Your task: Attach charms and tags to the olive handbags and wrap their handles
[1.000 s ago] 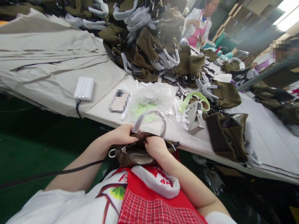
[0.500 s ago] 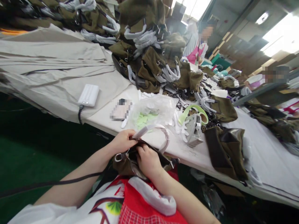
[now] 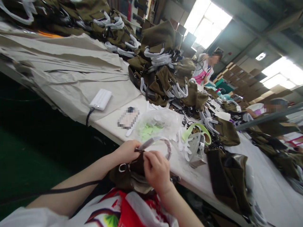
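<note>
A dark olive bag (image 3: 125, 177) with a metal ring and a white-wrapped handle is held over my lap at the table's front edge. My left hand (image 3: 129, 150) grips its top rim near the base of the handle. Close beside it, my right hand (image 3: 155, 167) is closed at the bag's opening, fingertips pinched together; what they pinch is too small to tell. Beyond the handle lies a clear plastic bag (image 3: 165, 121) with light green pieces in it.
On the table (image 3: 111, 127) are a white power bank (image 3: 100, 99) with a black cable, a phone (image 3: 129, 117), a tape dispenser (image 3: 197, 149) with a green roll and an olive bag (image 3: 228, 179). More bags (image 3: 163, 78) are piled behind. People are farther back.
My right hand has come up out of the bag's opening to its top edge, beside my left hand. My left hand keeps its grip. The camera view has shifted.
</note>
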Action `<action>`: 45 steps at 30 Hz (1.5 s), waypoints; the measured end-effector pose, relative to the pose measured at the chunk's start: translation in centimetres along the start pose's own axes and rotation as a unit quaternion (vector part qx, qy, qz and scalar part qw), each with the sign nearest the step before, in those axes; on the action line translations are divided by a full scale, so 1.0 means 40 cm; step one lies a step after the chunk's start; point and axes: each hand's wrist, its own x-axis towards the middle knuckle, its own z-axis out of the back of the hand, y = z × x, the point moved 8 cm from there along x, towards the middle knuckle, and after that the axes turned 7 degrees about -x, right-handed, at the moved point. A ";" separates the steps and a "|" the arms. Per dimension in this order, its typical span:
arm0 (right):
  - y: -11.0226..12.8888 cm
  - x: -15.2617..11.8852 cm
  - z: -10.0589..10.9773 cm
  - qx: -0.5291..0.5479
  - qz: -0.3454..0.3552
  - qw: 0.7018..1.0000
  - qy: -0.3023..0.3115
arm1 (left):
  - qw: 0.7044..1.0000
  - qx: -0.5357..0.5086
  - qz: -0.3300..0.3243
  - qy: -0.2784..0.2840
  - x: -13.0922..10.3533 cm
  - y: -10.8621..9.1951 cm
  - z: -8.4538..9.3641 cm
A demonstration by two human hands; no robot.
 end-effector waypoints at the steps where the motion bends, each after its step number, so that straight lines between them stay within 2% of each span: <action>1: -0.023 0.040 0.033 -0.012 -0.014 0.999 -0.041 | 1.000 0.023 -0.002 0.011 0.000 -0.005 -0.010; 2: -0.055 0.085 0.048 -0.027 -0.037 0.997 -0.055 | 0.999 0.045 -0.004 0.021 -0.002 -0.012 -0.021; 3: -0.096 0.132 0.041 -0.041 -0.070 0.996 -0.038 | 0.997 0.066 -0.004 0.025 -0.003 -0.019 -0.032; 4: -0.146 0.176 0.014 -0.055 -0.115 0.992 0.008 | 0.996 0.088 -0.001 0.024 -0.005 -0.024 -0.042; 6: -0.257 0.231 -0.082 -0.067 -0.231 0.958 0.155 | 0.992 0.128 0.010 0.012 -0.009 -0.032 -0.058; 9: -0.352 0.270 -0.202 -0.063 -0.292 0.922 0.246 | 0.987 0.161 0.016 0.001 -0.014 -0.037 -0.072; 12: -0.392 0.267 -0.281 -0.048 -0.316 0.911 0.260 | 0.987 0.157 0.025 0.000 -0.017 -0.032 -0.069; 15: -0.405 0.251 -0.308 -0.019 -0.323 0.915 0.240 | 0.988 0.150 0.036 -0.002 -0.018 -0.024 -0.054; 17: -0.415 0.244 -0.294 0.001 -0.323 0.922 0.213 | 0.989 0.142 0.038 0.002 -0.015 -0.019 -0.045; 21: -0.445 0.241 -0.225 0.017 -0.323 0.933 0.158 | 0.991 0.125 0.044 0.010 -0.002 -0.008 -0.033; 24: -0.456 0.233 -0.196 0.009 -0.323 0.933 0.156 | 0.991 0.123 0.049 0.013 0.005 -0.007 -0.037; 29: -0.428 0.205 -0.251 -0.004 -0.329 0.918 0.221 | 0.990 0.136 0.024 0.022 -0.013 -0.038 -0.070; 32: -0.408 0.199 -0.276 -0.008 -0.325 0.919 0.223 | 0.991 0.130 0.021 0.012 -0.028 -0.043 -0.069; 34: -0.404 0.201 -0.267 -0.004 -0.320 0.924 0.210 | 0.993 0.119 0.025 0.001 -0.034 -0.036 -0.055; 36: -0.410 0.204 -0.233 -0.001 -0.318 0.930 0.185 | 0.994 0.106 0.028 -0.004 -0.036 -0.026 -0.039; 39: -0.416 0.197 -0.147 -0.010 -0.318 0.939 0.128 | 0.995 0.096 0.032 -0.003 -0.033 -0.016 -0.021; 41: -0.403 0.179 -0.079 0.028 -0.321 0.945 0.062 | 0.995 0.092 0.027 -0.001 -0.029 -0.015 -0.014; 42: -0.392 0.165 -0.048 0.081 -0.325 0.942 0.021 | 0.996 0.088 0.021 0.000 -0.026 -0.015 -0.011; 43: -0.379 0.149 -0.022 0.154 -0.330 0.931 -0.020 | 0.996 0.083 0.014 -0.001 -0.023 -0.015 -0.009; 45: -0.354 0.117 0.009 0.321 -0.339 0.881 -0.083 | 0.998 0.068 0.006 -0.008 -0.017 -0.012 -0.001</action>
